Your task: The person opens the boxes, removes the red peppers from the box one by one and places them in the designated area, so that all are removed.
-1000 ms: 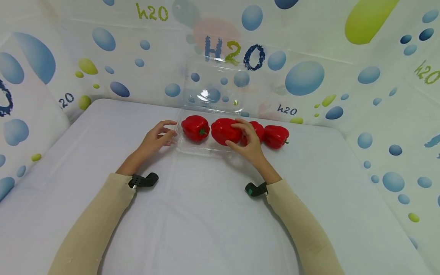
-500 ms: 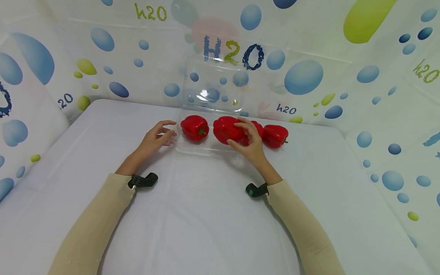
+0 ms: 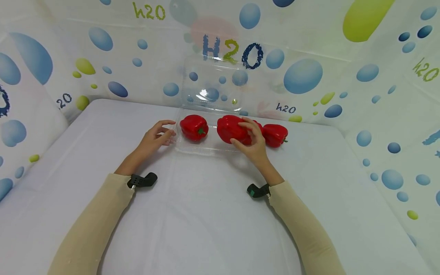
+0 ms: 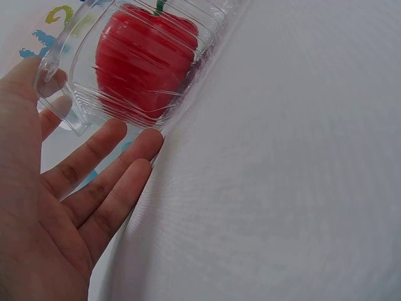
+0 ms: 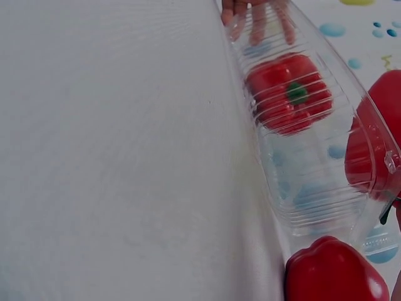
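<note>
A clear plastic clamshell container (image 3: 207, 148) lies with its lid (image 3: 211, 84) raised against the backdrop. Inside, toward the left end, sits a red bell pepper (image 3: 194, 128) with a green stem. My left hand (image 3: 156, 135) is at the container's left end; in the left wrist view its fairly straight fingers (image 4: 94, 153) touch the end wall. My right hand (image 3: 254, 145) grips another red bell pepper (image 3: 229, 129) at the container's right end, thumb in front and fingers over its right side. In the right wrist view this pepper (image 5: 376, 138) shows partly through the plastic, stem low.
Two more red bell peppers lie right of the container: one pepper (image 3: 275, 135) in plain sight, the other mostly behind my right hand. A white cloth (image 3: 206, 214) covers the table. Behind it hangs a dotted backdrop (image 3: 137, 23).
My right hand has shifted slightly right with the pepper in its grip, widening the gap to the pepper inside the container. My left hand stays at the container's end.
</note>
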Motion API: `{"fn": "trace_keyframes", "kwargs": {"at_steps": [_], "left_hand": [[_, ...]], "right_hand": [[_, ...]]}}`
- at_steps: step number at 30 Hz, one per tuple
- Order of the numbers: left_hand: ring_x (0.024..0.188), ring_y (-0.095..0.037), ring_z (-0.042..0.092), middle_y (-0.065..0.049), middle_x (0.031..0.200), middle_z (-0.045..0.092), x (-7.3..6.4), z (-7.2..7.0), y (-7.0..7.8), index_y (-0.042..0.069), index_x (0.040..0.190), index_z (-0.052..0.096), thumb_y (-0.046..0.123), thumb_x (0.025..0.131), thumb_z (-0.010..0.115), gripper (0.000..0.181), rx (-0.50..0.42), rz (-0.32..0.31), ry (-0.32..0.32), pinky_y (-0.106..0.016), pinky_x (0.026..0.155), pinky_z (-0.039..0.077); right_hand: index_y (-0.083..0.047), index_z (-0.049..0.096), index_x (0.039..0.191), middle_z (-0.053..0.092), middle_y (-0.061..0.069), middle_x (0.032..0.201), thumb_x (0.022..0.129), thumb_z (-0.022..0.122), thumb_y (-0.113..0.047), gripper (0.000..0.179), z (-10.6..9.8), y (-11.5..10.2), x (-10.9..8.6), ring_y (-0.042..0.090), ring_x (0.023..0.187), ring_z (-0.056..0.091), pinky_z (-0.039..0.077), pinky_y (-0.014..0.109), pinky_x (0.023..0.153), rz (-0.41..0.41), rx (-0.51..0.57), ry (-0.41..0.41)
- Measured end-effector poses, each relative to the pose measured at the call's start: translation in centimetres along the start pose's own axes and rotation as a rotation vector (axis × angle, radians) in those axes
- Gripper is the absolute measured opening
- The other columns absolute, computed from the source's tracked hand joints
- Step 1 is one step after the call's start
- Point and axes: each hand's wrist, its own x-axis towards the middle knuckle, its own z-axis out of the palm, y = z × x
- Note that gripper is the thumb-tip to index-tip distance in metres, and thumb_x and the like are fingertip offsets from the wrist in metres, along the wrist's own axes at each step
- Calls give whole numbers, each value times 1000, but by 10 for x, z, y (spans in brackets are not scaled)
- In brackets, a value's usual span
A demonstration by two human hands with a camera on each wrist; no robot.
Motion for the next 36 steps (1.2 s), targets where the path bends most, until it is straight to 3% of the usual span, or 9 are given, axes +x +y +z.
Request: {"fn": "trace_keyframes", "kwargs": {"at_steps": [4,6,17,27,36], "left_hand": [[92,-10,58,-31,124,56,-10,0,22,-1,143,38,13,103,46,44,4,0,-4,-11,75,51],[93,-12,58,-32,124,55,-9,0,22,-1,143,38,12,102,46,44,6,0,-2,-11,75,51],[94,-10,59,-26,127,57,7,-2,-19,9,148,36,21,103,46,47,2,3,5,-11,75,51],[93,-11,59,-25,126,57,6,-1,-18,10,147,37,22,103,46,46,5,16,8,-12,75,52],[94,-14,60,-29,128,54,9,-1,-19,4,147,35,17,104,44,46,12,6,-8,-12,76,51]], "right_hand": [[15,49,123,43,31,139,77,72,13,51,-1,-1,-1,33,131,41,46,41,103,5,-3,14],[15,50,123,43,32,139,77,72,14,51,-2,-1,-1,32,131,42,46,36,103,8,0,21],[17,48,121,41,35,138,75,70,18,51,-2,-3,-4,28,130,43,47,34,103,-27,29,81],[18,47,121,40,36,138,75,68,20,50,-5,-4,-7,26,130,43,47,37,103,-47,33,102],[17,45,121,39,35,139,76,67,19,50,-11,-6,-9,28,132,41,46,35,103,-40,28,115]]}}
